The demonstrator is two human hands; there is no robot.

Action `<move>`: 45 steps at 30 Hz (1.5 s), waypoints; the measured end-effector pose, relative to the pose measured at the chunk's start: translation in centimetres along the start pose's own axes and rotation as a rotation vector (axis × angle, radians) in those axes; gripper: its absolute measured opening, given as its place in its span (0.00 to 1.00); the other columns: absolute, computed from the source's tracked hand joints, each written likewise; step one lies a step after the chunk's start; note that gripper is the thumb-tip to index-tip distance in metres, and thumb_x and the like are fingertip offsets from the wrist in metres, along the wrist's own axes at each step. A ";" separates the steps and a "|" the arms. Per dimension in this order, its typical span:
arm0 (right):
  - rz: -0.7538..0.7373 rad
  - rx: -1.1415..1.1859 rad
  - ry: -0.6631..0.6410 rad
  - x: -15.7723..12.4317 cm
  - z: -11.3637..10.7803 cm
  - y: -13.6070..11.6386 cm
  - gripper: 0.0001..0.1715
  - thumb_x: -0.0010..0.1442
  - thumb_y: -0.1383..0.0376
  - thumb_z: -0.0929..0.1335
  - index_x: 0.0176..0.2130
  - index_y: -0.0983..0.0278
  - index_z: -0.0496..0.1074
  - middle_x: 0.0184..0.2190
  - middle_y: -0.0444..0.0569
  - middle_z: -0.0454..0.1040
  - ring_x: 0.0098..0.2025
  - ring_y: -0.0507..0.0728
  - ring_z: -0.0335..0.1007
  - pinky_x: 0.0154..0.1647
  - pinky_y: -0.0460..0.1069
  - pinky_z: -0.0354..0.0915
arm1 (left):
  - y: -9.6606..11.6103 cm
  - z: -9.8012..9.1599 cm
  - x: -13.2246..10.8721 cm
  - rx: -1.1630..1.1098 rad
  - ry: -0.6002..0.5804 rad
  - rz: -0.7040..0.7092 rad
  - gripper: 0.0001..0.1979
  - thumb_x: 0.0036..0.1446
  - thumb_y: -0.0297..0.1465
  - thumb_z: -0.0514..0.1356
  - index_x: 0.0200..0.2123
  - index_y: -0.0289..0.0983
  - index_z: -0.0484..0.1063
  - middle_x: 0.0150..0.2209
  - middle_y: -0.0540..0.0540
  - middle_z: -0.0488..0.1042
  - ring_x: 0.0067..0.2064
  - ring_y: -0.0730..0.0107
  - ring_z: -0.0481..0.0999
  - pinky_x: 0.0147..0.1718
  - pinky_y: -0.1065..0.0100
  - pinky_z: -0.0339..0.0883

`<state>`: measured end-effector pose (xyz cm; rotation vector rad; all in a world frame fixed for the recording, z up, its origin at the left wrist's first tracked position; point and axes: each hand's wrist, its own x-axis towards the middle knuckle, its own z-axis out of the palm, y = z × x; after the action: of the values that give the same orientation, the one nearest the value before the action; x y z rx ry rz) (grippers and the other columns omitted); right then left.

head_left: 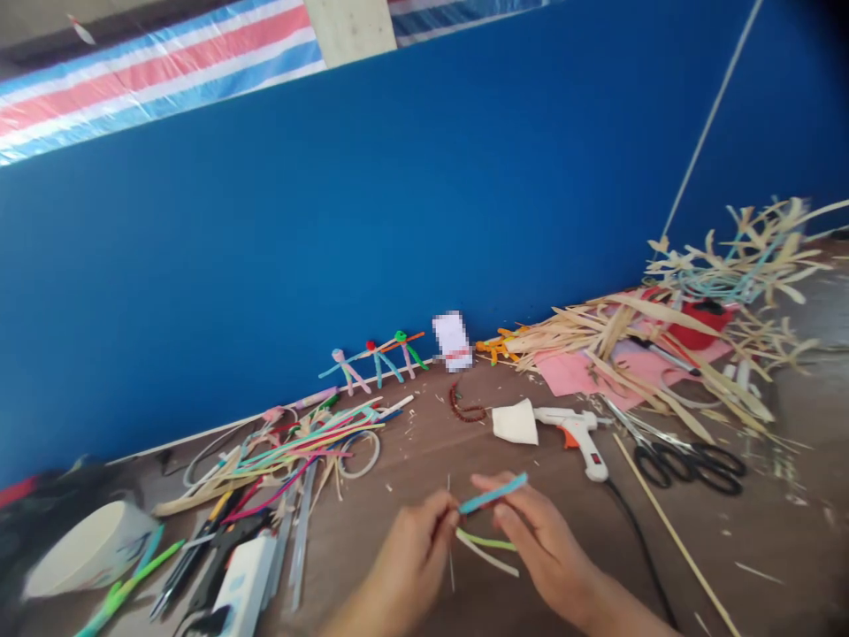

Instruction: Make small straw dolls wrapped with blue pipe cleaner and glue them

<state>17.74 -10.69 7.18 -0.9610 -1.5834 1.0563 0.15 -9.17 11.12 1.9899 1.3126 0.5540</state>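
Note:
Near the bottom centre, my left hand [419,547] pinches one end of a small bundle of pipe cleaners. A light-blue piece [494,494] runs from its fingertips up to the right, where the thumb and fingers of my right hand [540,535] close around it. Below it, a green strand [487,541] and a cream strand [489,557] stick out to the right from my left fingertips. Behind the hands lie a white glue gun [584,433] and a white cup-shaped piece [516,422] at its nozzle.
Scissors [690,464] and a long thin stick [673,531] lie at right, past the glue gun's cable. Pale strips [597,332] pile up behind. Left are pipe cleaners [298,451], a power strip [245,584] and a white bowl [93,548]. Small figures [378,361] lean on the blue wall [398,203].

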 end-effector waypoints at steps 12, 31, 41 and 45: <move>0.201 0.809 0.475 0.7 -8.2 -2.7 0.07 0.52 0.59 0.64 0.26 0.59 0.66 0.13 0.38 0.54 0.16 0.49 0.54 0.21 0.47 0.59 | -1.9 3.5 -5.2 -0.010 -0.308 -0.015 0.18 0.57 0.38 0.40 0.29 0.39 0.65 0.22 0.49 0.65 0.24 0.73 0.63 0.24 0.73 0.54; 0.500 0.287 0.050 -2.0 -5.7 2.9 0.10 0.54 0.63 0.62 0.38 0.63 0.64 0.19 0.38 0.57 0.14 0.43 0.44 0.14 0.41 0.41 | -5.6 5.3 0.8 0.369 0.343 0.028 0.16 0.47 0.32 0.57 0.41 0.37 0.64 0.41 0.42 0.65 0.42 0.60 0.65 0.42 0.58 0.60; 0.560 0.330 0.079 -2.5 -4.2 5.1 0.11 0.54 0.59 0.63 0.35 0.64 0.65 0.16 0.36 0.56 0.13 0.43 0.45 0.13 0.41 0.44 | -5.2 6.0 0.0 0.437 0.392 0.036 0.14 0.49 0.31 0.56 0.41 0.37 0.65 0.42 0.41 0.64 0.43 0.59 0.63 0.41 0.59 0.59; 0.524 0.347 0.096 -1.9 -3.4 4.9 0.08 0.53 0.61 0.64 0.31 0.65 0.65 0.20 0.40 0.62 0.19 0.47 0.57 0.19 0.42 0.54 | -4.3 6.8 0.8 0.496 0.240 0.067 0.11 0.50 0.26 0.55 0.39 0.37 0.68 0.36 0.42 0.69 0.39 0.60 0.64 0.35 0.62 0.59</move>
<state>21.92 -10.28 2.52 -1.1896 -1.0379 1.5575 2.35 -9.38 3.29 2.4329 1.6581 0.5502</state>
